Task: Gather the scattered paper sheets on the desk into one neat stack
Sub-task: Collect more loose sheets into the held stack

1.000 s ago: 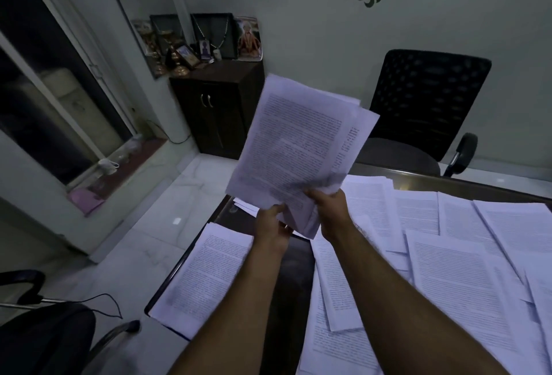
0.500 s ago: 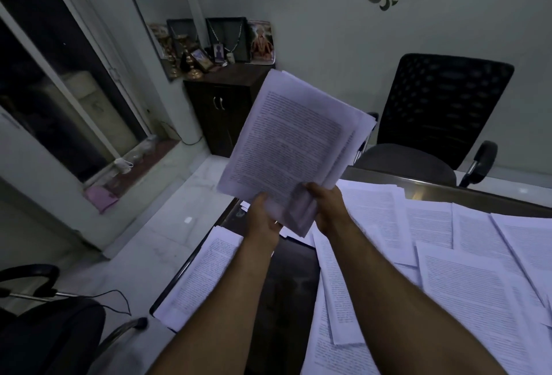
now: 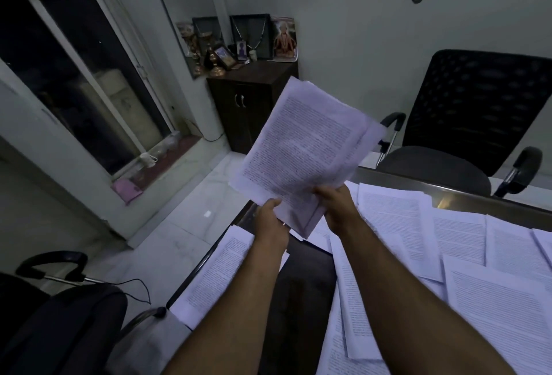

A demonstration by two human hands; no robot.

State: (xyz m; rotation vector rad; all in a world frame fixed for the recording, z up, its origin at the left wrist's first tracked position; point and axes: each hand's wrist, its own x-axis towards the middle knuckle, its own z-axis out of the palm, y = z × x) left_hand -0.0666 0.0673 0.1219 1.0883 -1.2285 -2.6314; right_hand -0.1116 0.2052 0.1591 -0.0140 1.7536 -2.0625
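Observation:
I hold a bundle of printed sheets [image 3: 301,147] up in the air above the desk's left end, tilted to the right. My left hand [image 3: 268,219] grips its lower left corner. My right hand [image 3: 336,203] grips its lower right edge. The sheets in the bundle are unevenly aligned, with edges fanning out at the right. Several more printed sheets [image 3: 460,255] lie scattered and overlapping across the dark desk [image 3: 301,294]. One sheet [image 3: 215,279] lies at the desk's left edge, partly hidden by my left forearm.
A black mesh office chair [image 3: 466,123] stands behind the desk. A dark wooden cabinet [image 3: 248,106] with framed pictures sits in the corner. Another chair [image 3: 59,315] is at the lower left, with a cable on the white floor. A sliding window is at left.
The bundle's sheets have been drawn closer together between my hands, fanning out less at the right. Both hands stay at its lower end; the view has shifted slightly.

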